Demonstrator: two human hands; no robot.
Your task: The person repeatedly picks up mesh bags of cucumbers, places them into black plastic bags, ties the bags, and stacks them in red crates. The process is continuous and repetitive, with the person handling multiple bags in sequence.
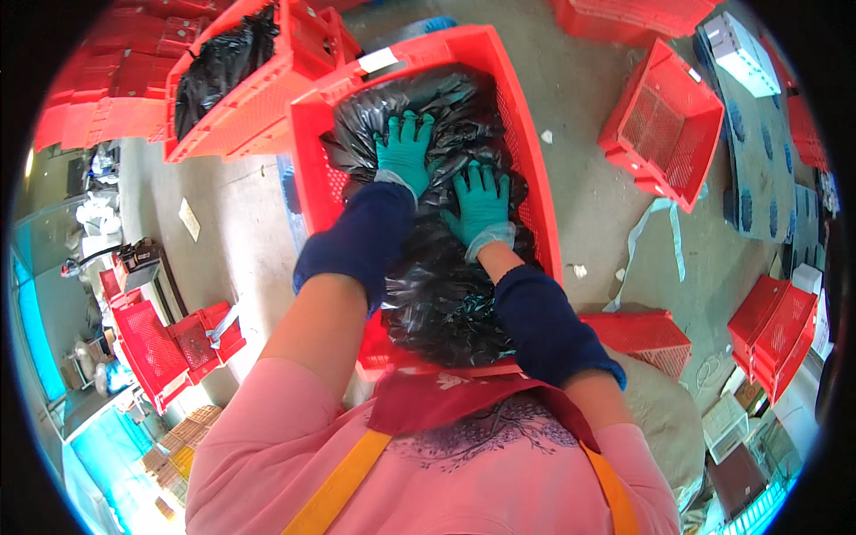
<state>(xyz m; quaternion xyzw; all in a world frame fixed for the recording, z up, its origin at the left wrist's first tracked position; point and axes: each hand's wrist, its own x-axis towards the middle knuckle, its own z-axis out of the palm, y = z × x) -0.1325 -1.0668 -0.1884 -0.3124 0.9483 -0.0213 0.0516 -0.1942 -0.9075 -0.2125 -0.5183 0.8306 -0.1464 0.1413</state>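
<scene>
Black plastic bagging (441, 294) fills a red plastic crate (528, 134) in front of me, bulging along its length. My left hand (404, 154), in a green glove, rests flat on the bagging toward the crate's far end, fingers spread. Lower and to the right, my right hand (480, 204), gloved the same way, lies palm down on the bagging near the right wall. Neither hand grips anything. Navy sleeve covers are on both forearms. What lies inside the black plastic is hidden.
A second red crate (234, 120) lined with black plastic stands at the upper left, by stacked red crates (120, 80). On the right, another red crate (669, 127) sits on the floor near blue-marked pallets (762, 160). A pale strap (632, 261) trails over the floor.
</scene>
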